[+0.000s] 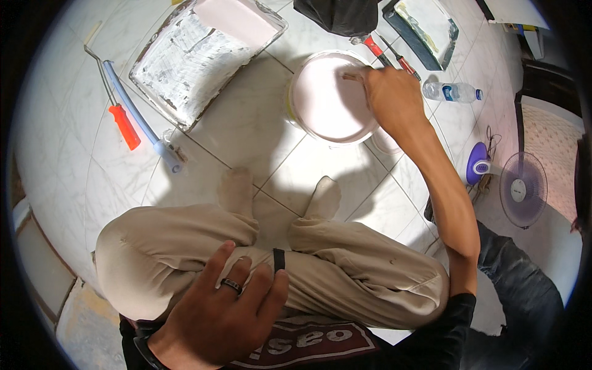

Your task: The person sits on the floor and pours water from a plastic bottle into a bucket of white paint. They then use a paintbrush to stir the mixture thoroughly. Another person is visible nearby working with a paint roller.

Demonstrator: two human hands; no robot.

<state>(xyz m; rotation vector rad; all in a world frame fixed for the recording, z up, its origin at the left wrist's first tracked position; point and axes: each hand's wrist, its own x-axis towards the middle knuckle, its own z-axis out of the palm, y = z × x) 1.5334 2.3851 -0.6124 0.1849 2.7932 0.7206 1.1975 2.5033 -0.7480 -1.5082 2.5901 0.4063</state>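
Observation:
A round bucket of pale pink paint [330, 98] stands on the tiled floor in front of me. My right hand [394, 92] reaches over its right rim, fingers closed round a short brown wooden stick [353, 76]. How far the stick dips into the paint cannot be made out. Above my lap hovers my left hand [231, 302], fingers spread and holding nothing, with a dark ring on one finger. Left of the bucket lies a large paint tray [191, 74], smeared white, with pink paint pooled at its far end.
At the left lie a roller frame with an orange handle [125, 127] and a pale blue tube [132, 108]. Beyond the bucket are a black bag [339, 15], red-handled tools [377, 50] and a smaller dark tray [425, 31]. A water bottle [452, 92] and purple fan [523, 190] are rightward.

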